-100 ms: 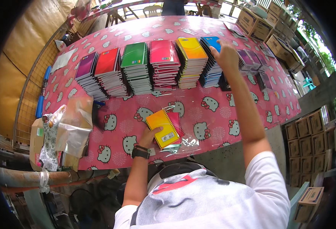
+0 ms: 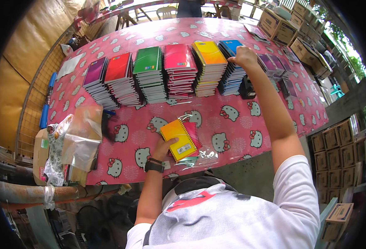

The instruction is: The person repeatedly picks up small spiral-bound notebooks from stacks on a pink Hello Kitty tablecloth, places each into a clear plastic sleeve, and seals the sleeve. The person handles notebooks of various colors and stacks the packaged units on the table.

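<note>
My left hand (image 2: pixel 165 148) is closed on a small stack of spiral notebooks near the table's front edge. A yellow notebook (image 2: pixel 176 135) lies uppermost, its thumb side under my left thumb. A pink notebook (image 2: pixel 190 129) sticks out beneath it, with a greenish edge lower down. My right arm is stretched far forward. My right hand (image 2: pixel 246 57) is closed at the right side of the blue notebook stack (image 2: pixel 231 72), its thumb and curled fingers pinching the top blue notebook (image 2: pixel 232 45). The fingertips are partly hidden.
Stacks of purple (image 2: pixel 94 71), red (image 2: pixel 118 67), green (image 2: pixel 148 60), pink (image 2: pixel 178 57) and yellow notebooks (image 2: pixel 210 54) stand in a row. Wrapped purple packs (image 2: pixel 266 63) lie right. Clear plastic bags (image 2: pixel 82 139) lie left on the pink-covered table (image 2: pixel 241 120). Cartons (image 2: pixel 334 149) stand beyond.
My right hand has shifted slightly down and right at the blue stack, and its fingers have curled in more tightly. The left hand keeps its hold.
</note>
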### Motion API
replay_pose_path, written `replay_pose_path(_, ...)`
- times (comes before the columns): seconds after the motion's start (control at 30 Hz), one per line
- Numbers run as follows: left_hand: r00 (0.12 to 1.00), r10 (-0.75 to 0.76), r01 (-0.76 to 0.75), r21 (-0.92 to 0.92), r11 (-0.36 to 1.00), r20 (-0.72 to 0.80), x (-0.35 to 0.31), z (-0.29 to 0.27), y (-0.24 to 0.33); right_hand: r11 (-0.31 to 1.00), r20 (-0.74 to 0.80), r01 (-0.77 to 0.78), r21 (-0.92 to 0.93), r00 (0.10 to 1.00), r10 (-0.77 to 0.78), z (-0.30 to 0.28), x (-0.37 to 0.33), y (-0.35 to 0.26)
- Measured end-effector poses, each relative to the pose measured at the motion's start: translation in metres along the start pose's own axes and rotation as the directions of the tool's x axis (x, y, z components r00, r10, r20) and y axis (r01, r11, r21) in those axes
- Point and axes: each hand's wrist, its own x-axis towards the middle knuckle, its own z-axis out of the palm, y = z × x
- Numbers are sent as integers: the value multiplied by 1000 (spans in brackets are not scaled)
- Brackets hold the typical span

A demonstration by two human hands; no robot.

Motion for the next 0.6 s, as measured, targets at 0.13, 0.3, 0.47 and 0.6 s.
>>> replay_pose_path(0.13, 992, -130, 130, 2, 992, -1, -3, -1, 7, 991, 62, 111, -76, 992, -107, 4, 8, 14)
replay_pose_path(0.3, 999, -9, 8, -29, 1000, -51, -9, -2, 2, 742, -346, 230, 630, 938, 3, -46, -54, 45)
replay_pose_path(0.47, 999, 19, -3, -312, 950, 47, -12, 5, 13, -131, 122, -136, 982, 986, -111, 36, -200, -39)
replay_pose_path(0.6, 1000, -11, 3, -256, 967, -28, -18, 5, 12, 390, 317, -179, 903, 891, -324, 87, -273, -108)
